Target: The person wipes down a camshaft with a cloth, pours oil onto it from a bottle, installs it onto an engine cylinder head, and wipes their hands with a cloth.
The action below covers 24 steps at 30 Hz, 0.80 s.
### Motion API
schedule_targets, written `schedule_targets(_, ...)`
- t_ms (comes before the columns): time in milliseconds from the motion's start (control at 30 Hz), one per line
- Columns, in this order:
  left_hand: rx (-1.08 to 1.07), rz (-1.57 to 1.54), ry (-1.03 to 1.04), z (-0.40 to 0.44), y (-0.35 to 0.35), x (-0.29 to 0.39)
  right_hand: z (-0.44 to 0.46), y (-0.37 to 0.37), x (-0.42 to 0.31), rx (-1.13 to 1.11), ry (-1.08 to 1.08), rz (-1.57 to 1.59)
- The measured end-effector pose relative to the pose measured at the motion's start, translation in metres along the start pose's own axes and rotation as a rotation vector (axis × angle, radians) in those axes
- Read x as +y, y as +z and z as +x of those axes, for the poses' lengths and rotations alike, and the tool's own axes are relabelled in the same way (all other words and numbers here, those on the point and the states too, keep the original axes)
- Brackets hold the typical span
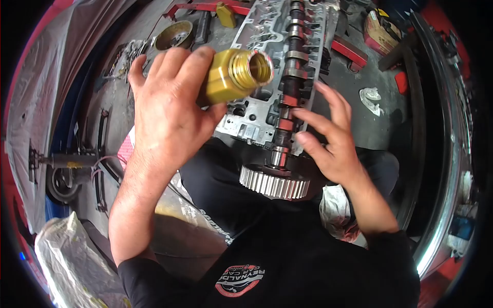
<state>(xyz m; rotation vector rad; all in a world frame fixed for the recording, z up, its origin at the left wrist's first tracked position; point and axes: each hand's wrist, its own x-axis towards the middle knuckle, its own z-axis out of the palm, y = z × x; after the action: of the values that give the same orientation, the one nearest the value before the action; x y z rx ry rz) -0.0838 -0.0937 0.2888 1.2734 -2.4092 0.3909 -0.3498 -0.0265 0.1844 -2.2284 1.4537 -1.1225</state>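
Note:
My left hand [172, 100] is wrapped round a gold plastic oil bottle [223, 77], tilted with its uncapped mouth toward the right. The bottle is held above a bare metal cylinder head [239, 123]. Along the head's right side lies a camshaft [296, 55] with dark, shiny lobes. A toothed gear [275, 183] sits at the camshaft's near end, close to my lap. My right hand [331, 136] is beside the camshaft with its fingers spread. Its fingertips are at the lobes, though whether they touch cannot be told.
A round pan [174, 35] and a second gold bottle [226, 15] stand on the floor at the back left. Red metal legs [349, 53] show beside the head. A crumpled white rag [371, 100] lies at right, near a chrome bumper [447, 205]. Plastic sheeting [43, 113] hangs at left.

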Motion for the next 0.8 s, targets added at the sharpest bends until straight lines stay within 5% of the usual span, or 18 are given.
schedule_targets(100,0.042,-0.079,-0.052,-0.006,0.009,-0.011,-0.016,0.006,-0.010,0.042,0.407,0.331)
schedule_targets(233,0.108,-0.086,-0.052,-0.010,0.014,-0.015,0.004,0.009,-0.020,-0.053,0.567,0.469)
schedule_targets(300,0.135,-0.107,-0.074,-0.014,0.014,-0.018,0.019,0.012,-0.029,-0.069,0.761,1.060)
schedule_targets(367,0.158,-0.119,-0.108,-0.020,0.014,-0.023,0.026,0.007,-0.027,-0.217,0.817,1.076)
schedule_targets(567,0.214,-0.190,-0.167,-0.036,0.019,-0.034,0.017,-0.018,-0.045,-0.174,1.009,0.863)
schedule_targets(633,0.244,-0.207,-0.194,-0.043,0.020,-0.043,0.023,-0.027,-0.050,-0.200,0.902,0.753)
schedule_targets(700,0.299,-0.221,-0.231,-0.050,0.020,-0.050,0.032,-0.028,-0.053,-0.223,0.134,-0.252)
schedule_targets(800,0.344,-0.195,-0.244,-0.060,0.024,-0.069,0.080,-0.031,-0.050,-0.581,-0.267,-0.570)
